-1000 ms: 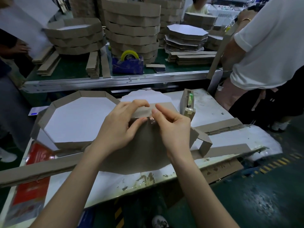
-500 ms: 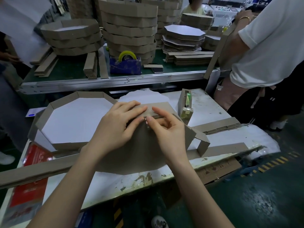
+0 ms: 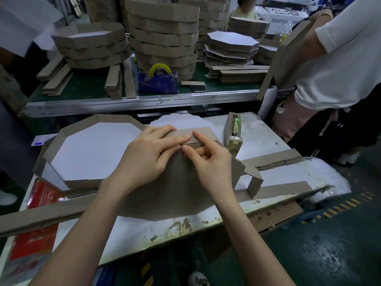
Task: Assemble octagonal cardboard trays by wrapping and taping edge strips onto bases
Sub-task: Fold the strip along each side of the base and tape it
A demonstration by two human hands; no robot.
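The brown octagonal base (image 3: 169,193) stands tilted on the work table (image 3: 144,230), its lower edge resting near the table's front and its upper edge raised toward the hands. The edge strip (image 3: 203,132) lies along that upper edge. To the right it bends around the base corner, then runs on loose across the table.

The left hand (image 3: 148,155) grips the upper edge from the left. Its fingers reach over the top of the strip and its thumb bears on the near face of the base, so strip and base are pinched between them.

The right hand (image 3: 210,162) meets it from the right, fingertips almost touching. Its index finger is straight and lies flat on the strip. Its thumb tip presses at the line where strip meets base. The remaining fingers are curled toward the palm.

A finished tray (image 3: 82,155) lies flat just left of the base, touching it. A tape dispenser (image 3: 234,131) stands just right of the right hand.
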